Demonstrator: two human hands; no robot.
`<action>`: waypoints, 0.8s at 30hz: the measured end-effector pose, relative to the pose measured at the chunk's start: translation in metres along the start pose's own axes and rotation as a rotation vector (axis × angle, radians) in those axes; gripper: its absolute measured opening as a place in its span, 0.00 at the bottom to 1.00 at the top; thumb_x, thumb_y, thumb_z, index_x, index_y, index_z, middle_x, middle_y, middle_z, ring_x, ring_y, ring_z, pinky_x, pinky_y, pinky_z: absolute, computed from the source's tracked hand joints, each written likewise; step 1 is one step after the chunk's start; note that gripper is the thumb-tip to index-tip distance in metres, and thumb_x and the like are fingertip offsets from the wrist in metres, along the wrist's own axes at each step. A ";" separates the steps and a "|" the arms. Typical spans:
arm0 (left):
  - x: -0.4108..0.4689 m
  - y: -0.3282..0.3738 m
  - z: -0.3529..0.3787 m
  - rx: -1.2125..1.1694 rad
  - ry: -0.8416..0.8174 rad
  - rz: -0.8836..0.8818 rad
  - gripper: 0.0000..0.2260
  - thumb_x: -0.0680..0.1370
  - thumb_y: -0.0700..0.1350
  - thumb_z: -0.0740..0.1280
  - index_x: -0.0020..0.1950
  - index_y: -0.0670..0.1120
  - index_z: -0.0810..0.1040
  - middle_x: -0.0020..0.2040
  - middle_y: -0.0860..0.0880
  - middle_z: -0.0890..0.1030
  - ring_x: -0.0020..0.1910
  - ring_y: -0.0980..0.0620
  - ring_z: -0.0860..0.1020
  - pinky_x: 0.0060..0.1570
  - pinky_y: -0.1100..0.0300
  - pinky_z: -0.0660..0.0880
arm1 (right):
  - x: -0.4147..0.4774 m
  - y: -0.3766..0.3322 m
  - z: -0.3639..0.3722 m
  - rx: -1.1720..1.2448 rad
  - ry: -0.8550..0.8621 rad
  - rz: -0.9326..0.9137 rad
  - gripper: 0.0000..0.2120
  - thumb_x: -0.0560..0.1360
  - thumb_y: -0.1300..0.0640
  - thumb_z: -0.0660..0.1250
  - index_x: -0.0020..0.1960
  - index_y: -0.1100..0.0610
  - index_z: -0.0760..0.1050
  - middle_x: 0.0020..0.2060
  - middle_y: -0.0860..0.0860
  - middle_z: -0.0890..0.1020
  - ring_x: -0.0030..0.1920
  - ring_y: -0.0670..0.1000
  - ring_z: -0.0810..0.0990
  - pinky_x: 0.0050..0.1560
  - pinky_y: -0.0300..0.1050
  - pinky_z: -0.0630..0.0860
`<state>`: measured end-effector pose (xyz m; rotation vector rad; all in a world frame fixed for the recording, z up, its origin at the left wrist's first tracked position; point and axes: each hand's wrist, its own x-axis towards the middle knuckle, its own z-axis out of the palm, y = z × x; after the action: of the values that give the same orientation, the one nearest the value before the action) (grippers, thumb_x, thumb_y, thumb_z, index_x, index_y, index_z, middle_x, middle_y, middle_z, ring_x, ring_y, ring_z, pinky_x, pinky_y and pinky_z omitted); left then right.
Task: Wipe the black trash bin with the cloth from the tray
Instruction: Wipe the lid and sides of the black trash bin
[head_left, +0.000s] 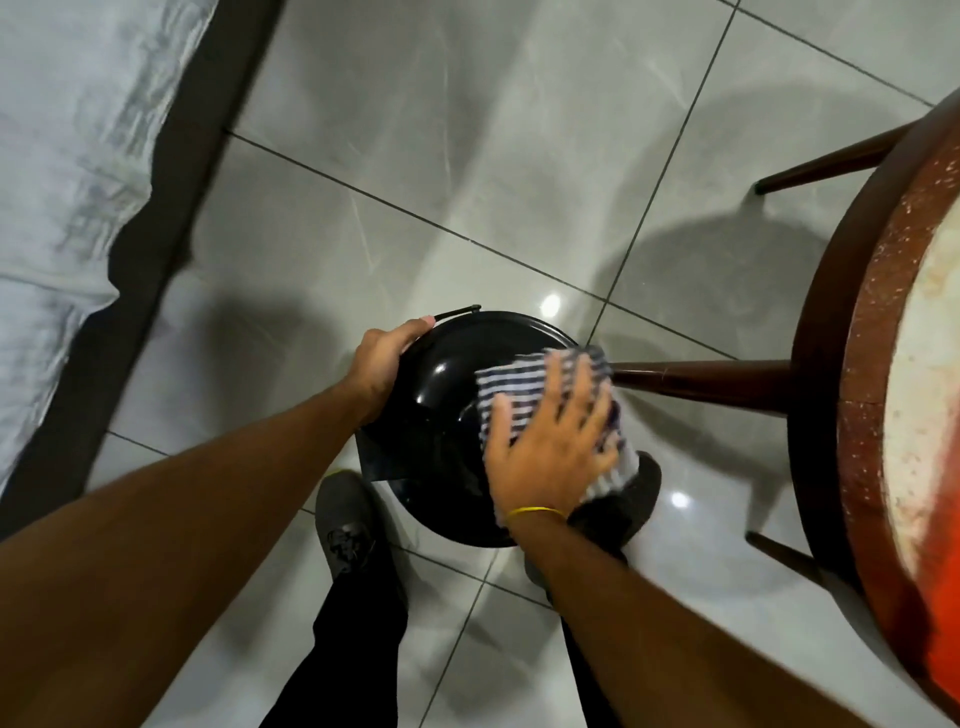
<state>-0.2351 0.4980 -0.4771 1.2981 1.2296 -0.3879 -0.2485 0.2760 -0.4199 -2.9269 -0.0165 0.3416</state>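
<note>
A round black trash bin (447, 384) with a glossy domed lid stands on the tiled floor just ahead of my feet. My left hand (382, 358) grips its left rim, thumb along the edge. My right hand (550, 447) lies flat with fingers spread on a blue-and-white striped cloth (506, 382), pressing it onto the right side of the lid. A yellow band circles my right wrist. The cloth's lower edge hangs over the bin's right side.
A round wooden table (872, 364) with dark splayed legs stands close on the right; one leg (701, 379) reaches almost to the bin. A bed with grey bedding (57, 171) and a dark frame runs along the left. My dark shoes (343, 519) flank the bin.
</note>
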 end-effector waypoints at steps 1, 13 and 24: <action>-0.001 -0.001 0.001 -0.012 0.015 0.000 0.35 0.63 0.68 0.78 0.51 0.37 0.90 0.49 0.32 0.90 0.53 0.30 0.89 0.65 0.35 0.84 | -0.002 -0.015 -0.002 0.068 0.025 0.239 0.38 0.83 0.31 0.57 0.88 0.45 0.57 0.88 0.52 0.61 0.86 0.64 0.61 0.78 0.79 0.62; -0.002 0.002 -0.001 0.082 -0.027 -0.009 0.40 0.68 0.74 0.70 0.58 0.39 0.88 0.55 0.36 0.90 0.56 0.33 0.88 0.68 0.36 0.82 | -0.003 -0.032 0.020 -0.020 -0.103 -0.466 0.38 0.83 0.31 0.57 0.89 0.44 0.58 0.90 0.52 0.55 0.89 0.67 0.52 0.81 0.85 0.43; -0.009 0.002 -0.005 0.302 0.026 0.005 0.43 0.66 0.81 0.60 0.47 0.41 0.87 0.45 0.40 0.88 0.49 0.40 0.87 0.57 0.47 0.83 | 0.052 0.025 -0.008 -0.452 -0.449 -2.005 0.31 0.83 0.36 0.61 0.85 0.40 0.66 0.90 0.48 0.57 0.90 0.63 0.47 0.82 0.82 0.45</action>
<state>-0.2393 0.4993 -0.4673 1.5663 1.2212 -0.5708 -0.1968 0.2516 -0.4288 -1.5569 -2.7778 0.5123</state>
